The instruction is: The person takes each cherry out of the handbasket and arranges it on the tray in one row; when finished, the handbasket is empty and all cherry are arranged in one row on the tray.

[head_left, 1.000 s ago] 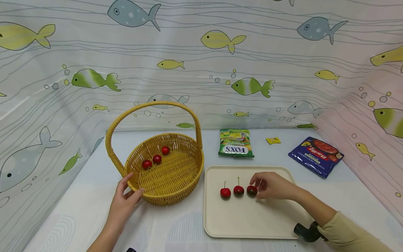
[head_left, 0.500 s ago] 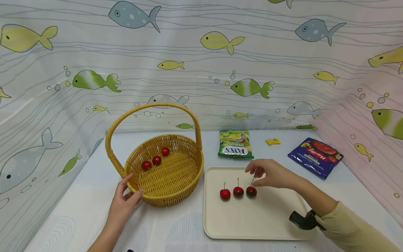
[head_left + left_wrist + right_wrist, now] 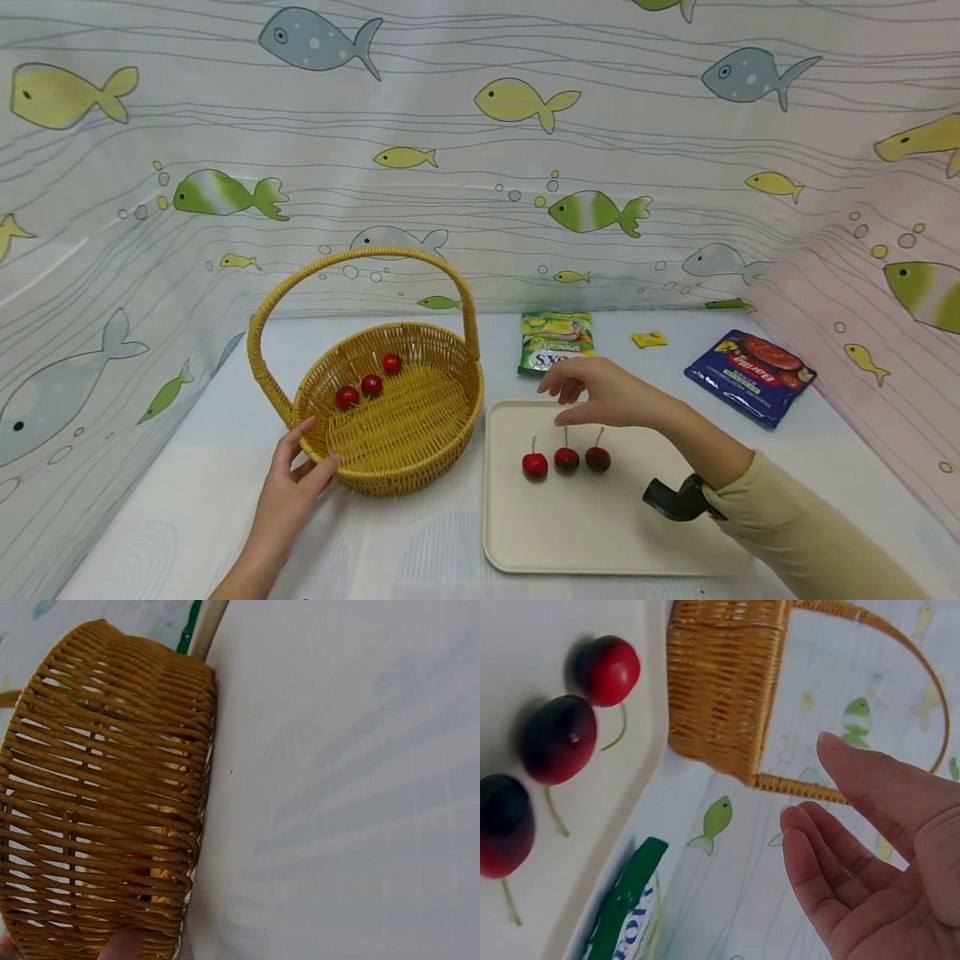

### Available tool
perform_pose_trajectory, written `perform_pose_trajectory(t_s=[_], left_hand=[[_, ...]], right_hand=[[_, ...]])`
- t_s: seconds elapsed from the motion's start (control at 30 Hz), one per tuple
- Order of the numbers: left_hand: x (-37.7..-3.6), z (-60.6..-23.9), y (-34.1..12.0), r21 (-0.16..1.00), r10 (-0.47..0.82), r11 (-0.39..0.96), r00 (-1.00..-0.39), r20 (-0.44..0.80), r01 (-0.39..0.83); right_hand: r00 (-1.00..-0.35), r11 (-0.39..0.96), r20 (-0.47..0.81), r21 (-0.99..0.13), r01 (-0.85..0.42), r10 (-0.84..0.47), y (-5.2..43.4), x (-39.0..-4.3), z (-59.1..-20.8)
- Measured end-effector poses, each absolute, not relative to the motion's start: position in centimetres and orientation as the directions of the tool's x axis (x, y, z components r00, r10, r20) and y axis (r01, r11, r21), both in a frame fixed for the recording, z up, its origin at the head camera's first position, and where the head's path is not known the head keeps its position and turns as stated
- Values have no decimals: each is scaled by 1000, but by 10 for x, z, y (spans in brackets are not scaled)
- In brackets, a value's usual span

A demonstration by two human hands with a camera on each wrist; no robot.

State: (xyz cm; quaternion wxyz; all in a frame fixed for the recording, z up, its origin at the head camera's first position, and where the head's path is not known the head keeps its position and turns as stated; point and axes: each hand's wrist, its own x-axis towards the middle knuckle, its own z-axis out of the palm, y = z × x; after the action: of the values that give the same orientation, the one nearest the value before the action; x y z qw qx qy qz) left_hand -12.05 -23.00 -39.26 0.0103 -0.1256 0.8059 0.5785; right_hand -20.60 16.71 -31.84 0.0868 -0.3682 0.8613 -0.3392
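Observation:
At the left, my left hand [image 3: 294, 482] grips the near-left rim of a yellow wicker basket [image 3: 405, 482] with a tall arched handle. Its thumb [image 3: 122, 945] shows against the woven wall in the left wrist view. Inside the basket, 3 red cherries [image 3: 371, 384] lie in a slanting row. On a cream tray [image 3: 570, 533] to the right, 3 dark red cherries [image 3: 566, 459] with upright stems form a row. My right hand [image 3: 600, 393] hovers above the tray's back edge, behind the cherries, thumb and fingers apart with nothing between them.
Behind the tray lie a green Fox's candy bag [image 3: 557, 333], partly covered by my right hand, and a small yellow packet [image 3: 648, 339]. A blue Barilla pouch [image 3: 751, 377] lies back right. A fish-printed sheet [image 3: 465, 200] hangs behind the table.
My right hand has let go of the rightmost cherry on the tray, risen and moved left and back. The left hand stays on the basket.

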Motion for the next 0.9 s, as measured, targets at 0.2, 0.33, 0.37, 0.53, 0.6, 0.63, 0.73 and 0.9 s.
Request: perform_pose_trajectory(t_s=[0.2,0.33,0.37,0.53,0.6,0.63,0.73,0.9], left_hand=[[-120,-393,-231,929,-179,304,-970,-162,-211],[-120,-393,-232,926,-181,308,-969,-169,-219],[-120,-393,-232,925,-181,310,-969,-170,-220],[-120,-393,-231,926,-179,314,-971,-160,-210],[-120,-393,-231,928,-177,311,-972,-157,-207],[-120,-393,-231,930,-176,307,-972,-156,-204],[-121,-393,-231,935,-171,295,-973,-153,-199],[-121,-394,-231,939,-172,281,-973,-152,-197]], right_hand=[[-675,461,136,-632,-622,-725,148,-211,-311],[-661,446,135,-637,-629,-739,134,-214,-306],[-657,441,134,-641,-629,-742,130,-216,-305],[-642,424,123,-654,-626,-757,113,-222,-302],[-635,417,122,-658,-627,-763,108,-225,-301],[-633,414,120,-660,-626,-765,105,-226,-301],[-617,394,127,-666,-633,-777,96,-230,-300],[-587,366,124,-675,-641,-800,82,-236,-302]])
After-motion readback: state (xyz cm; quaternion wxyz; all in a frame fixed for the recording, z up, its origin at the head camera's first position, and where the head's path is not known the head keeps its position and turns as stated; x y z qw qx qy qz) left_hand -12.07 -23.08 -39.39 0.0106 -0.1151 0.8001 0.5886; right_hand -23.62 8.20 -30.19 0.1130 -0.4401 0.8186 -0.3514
